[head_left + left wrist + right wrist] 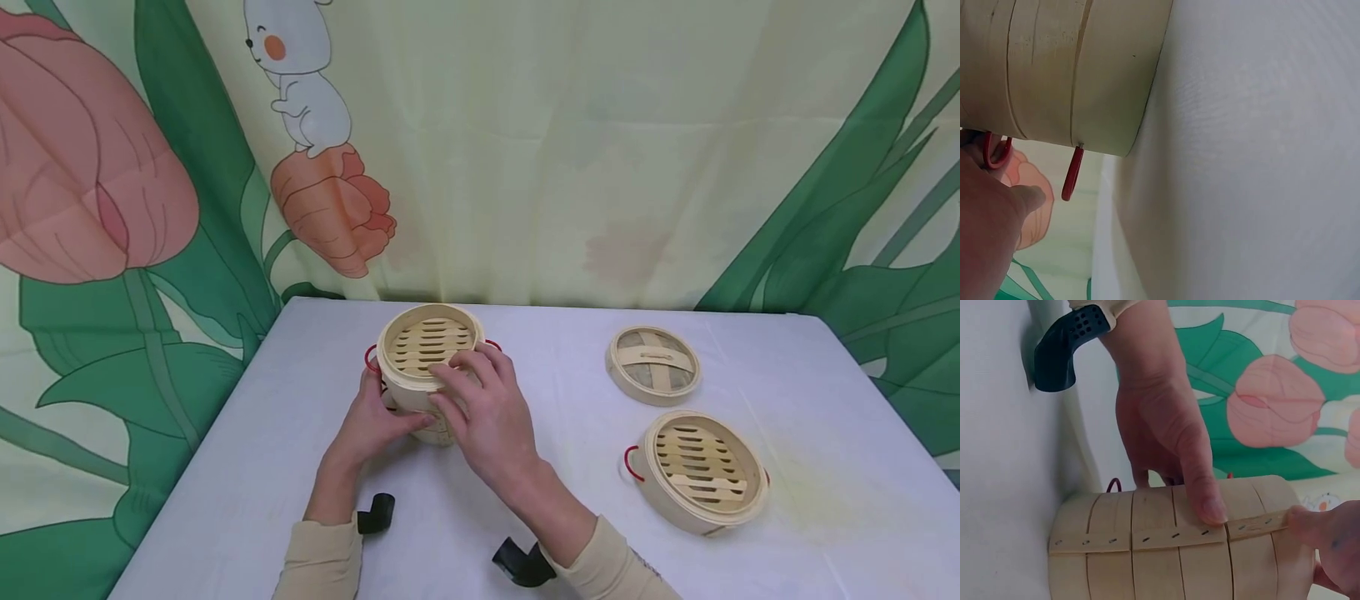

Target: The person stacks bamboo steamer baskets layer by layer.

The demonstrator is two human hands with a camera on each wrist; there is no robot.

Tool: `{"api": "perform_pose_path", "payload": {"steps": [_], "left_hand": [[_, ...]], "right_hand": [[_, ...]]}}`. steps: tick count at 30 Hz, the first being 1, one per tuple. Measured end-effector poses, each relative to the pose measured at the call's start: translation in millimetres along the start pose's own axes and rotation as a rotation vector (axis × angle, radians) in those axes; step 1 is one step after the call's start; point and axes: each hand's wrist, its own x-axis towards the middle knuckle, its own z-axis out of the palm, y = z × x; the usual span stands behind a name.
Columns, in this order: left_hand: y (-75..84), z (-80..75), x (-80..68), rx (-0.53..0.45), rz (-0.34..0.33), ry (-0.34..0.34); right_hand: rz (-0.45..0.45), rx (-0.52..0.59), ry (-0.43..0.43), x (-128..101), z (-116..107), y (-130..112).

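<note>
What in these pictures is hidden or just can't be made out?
- Stacked bamboo steamer: in the head view, both hands cover its near wall; how many tiers is unclear.
- Left hand: left wrist view cuts it off; fingertips unseen.
- Right hand: right wrist view shows only fingertips.
- Lid: underside hidden.

Lighting: bright, even, diffuse; source not visible. Shadows: soft, faint beneath the hands and steamer stack (430, 367). Glare: none on the white tablecloth (825, 400). Head view: sharp, edges bowed. Left wrist view: close, softly focused, thumb (988, 231) blurred.
</note>
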Motion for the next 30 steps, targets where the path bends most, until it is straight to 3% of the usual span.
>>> {"api": "perform_pose_path", "payload": {"steps": [11, 19, 22, 28, 30], "left_hand": [[-2.7, -2.7, -0.8, -0.010, 0.109, -0.008], [-5.6, -4.8, -1.0, 0.031, 0.144, -0.009], [-3.3, -6.8, -0.9, 0.045, 0.130, -0.003], [1.6, -14.7, -2.1, 0.067, 0.030, 0.016], [3.2, -18.4, -2.5, 0.060, 0.039, 0.024]], "right_hand": [[0.006, 0.045, -0.017, 1.5, -10.4, 2.1], [0.011, 0.089, 0.028, -0.7, -29.6, 14.3], [0.024, 0.085, 0.043, -0.3, -39.8, 19.7], [0.034, 0.086, 0.098, -3.3, -58.6, 30.5], [0.042, 0.087, 0.110, -5.2, -64.0, 33.5]]}}
